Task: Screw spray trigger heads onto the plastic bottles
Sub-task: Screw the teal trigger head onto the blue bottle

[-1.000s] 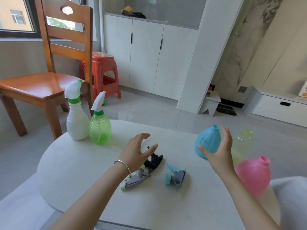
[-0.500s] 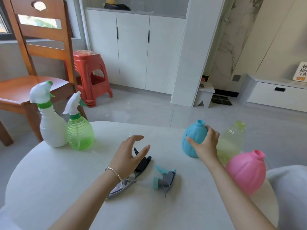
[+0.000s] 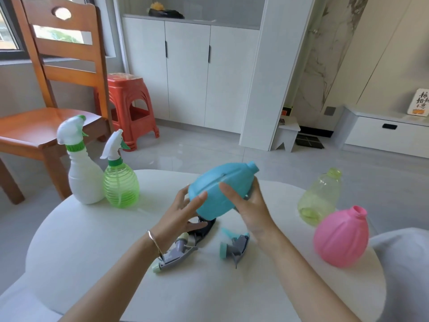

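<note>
Two bottles out of five already have their heads on: the white spray bottle (image 3: pixel 84 173) and the ribbed green spray bottle (image 3: pixel 120 182) sit touching each other at about 9 o'clock on the white table (image 3: pixel 76 247). The blue bottle (image 3: pixel 220 190) is the one in play, held up off the table near its middle, tipped so the open neck points to roughly 2 o'clock. The person's right hand (image 3: pixel 251 210) is wrapped around its neck end, thumb across the front, so that's a real grip. The left hand (image 3: pixel 183 213) is spread open with only fingertips resting on the fat base, more steadying than holding.

Below the hands, toward 6 o'clock, lie the loose heads: a grey trigger head (image 3: pixel 176 254), a black trigger head (image 3: pixel 204 226) mostly hidden behind the left hand, and a teal and grey trigger head (image 3: pixel 234 246) just right of those. The yellow-green clear bottle (image 3: pixel 319 196) and pink bottle (image 3: pixel 341 238) wait uncapped at 3 o'clock.

The smart move is probably standing the blue one upright or locking it in one hand, then grabbing the teal head, since the colour matches. Start the collar square on the threads and turn gently; cheap plastic cross-threads easily. Stop at snug.
</note>
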Demonstrator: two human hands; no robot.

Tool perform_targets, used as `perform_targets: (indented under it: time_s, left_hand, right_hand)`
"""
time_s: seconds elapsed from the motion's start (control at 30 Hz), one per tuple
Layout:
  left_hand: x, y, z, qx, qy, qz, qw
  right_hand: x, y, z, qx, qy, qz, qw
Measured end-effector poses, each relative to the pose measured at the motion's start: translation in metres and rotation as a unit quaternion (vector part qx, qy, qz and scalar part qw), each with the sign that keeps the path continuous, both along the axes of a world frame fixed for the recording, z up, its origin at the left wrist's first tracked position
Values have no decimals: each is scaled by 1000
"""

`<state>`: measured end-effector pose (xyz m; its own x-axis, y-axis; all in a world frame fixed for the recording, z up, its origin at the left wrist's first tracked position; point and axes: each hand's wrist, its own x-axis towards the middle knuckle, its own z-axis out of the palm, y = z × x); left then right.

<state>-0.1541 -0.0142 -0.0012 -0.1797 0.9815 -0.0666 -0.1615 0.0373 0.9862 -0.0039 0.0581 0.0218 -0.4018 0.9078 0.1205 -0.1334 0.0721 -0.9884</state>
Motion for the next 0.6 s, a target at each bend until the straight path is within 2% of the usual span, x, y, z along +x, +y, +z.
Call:
perform_targets:
  time_s: [0.13, 0.27, 0.43, 0.6]
  left_hand:
    - [-8, -13, 0, 26, -43, -29, 998]
    - [-33, -25, 3, 22, -78, 32, 996]
    - [-55, -41, 6, 36, -77, 51, 995]
    - [-60, -48, 9, 34, -80, 48, 995]
  right_hand:
    - [-5, -17, 1, -13, -32, 110, 993]
    - [16, -6, -2, 42, -158, 163, 973]
    - [47, 11, -34, 113, -392, 200, 891]
    - [57, 9, -51, 127, -466, 233, 844]
